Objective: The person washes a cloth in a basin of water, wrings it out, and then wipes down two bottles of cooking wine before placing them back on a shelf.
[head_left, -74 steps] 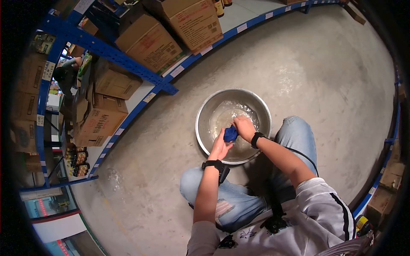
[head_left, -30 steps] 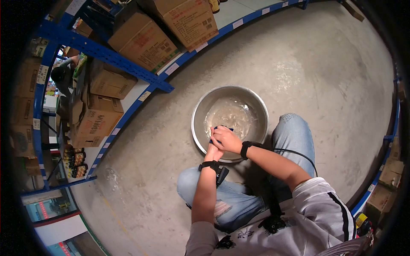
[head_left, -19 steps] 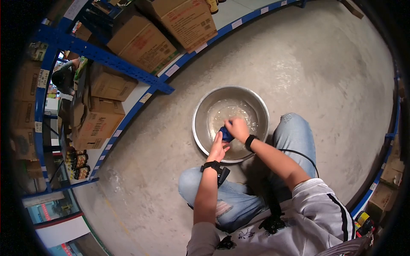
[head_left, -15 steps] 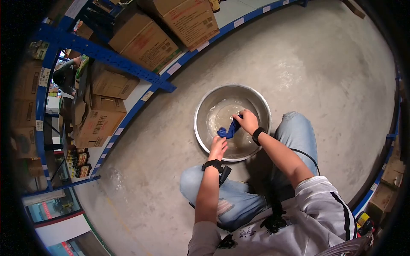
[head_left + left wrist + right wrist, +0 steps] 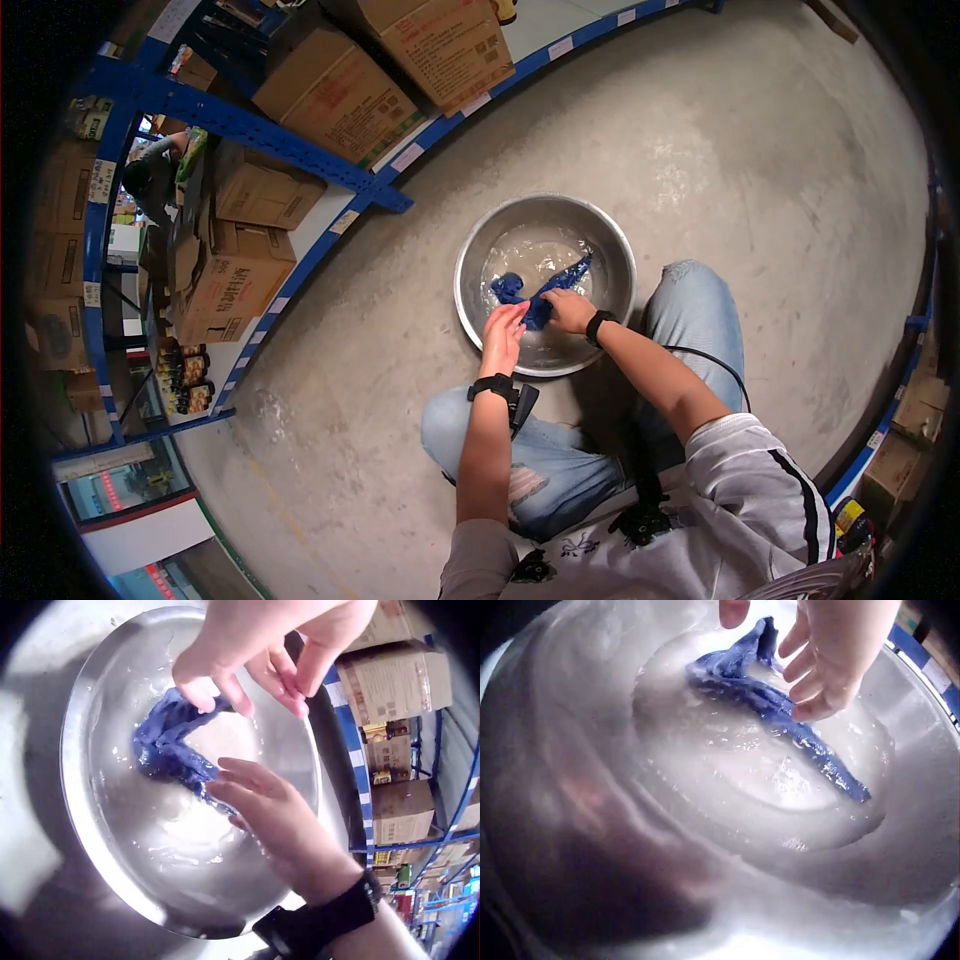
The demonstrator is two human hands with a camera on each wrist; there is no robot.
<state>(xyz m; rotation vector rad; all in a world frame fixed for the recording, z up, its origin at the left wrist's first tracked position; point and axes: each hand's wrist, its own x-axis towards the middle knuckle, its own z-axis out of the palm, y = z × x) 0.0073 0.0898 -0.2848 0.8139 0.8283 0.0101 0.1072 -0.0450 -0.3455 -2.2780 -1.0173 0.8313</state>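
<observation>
A wet blue cloth (image 5: 540,312) lies bent in a V in the shallow water of a round metal basin (image 5: 622,262). One narrow end reaches toward the basin's far right; a bunched end sits at the left. My right hand (image 5: 572,312) is over the longer arm, its fingertips (image 5: 802,711) right at the wet fabric and its fingers relaxed. Beside it, my left hand (image 5: 503,338) hovers over the near left part, fingers spread and loosely bent. In the left wrist view the left hand (image 5: 262,645) overlaps the other end of the cloth (image 5: 161,735).
Both wrists wear black straps, and a cable runs from the right one. The basin stands on a concrete floor (image 5: 700,150) between my bent knees (image 5: 690,310). Blue shelving (image 5: 300,150) with cardboard boxes (image 5: 340,105) lines the left; another person (image 5: 150,180) is behind it.
The cloth, balled between both hands and then stretched out between them, now lies spread in the water. My left hand has drawn slightly back and my right hand has come lower and nearer.
</observation>
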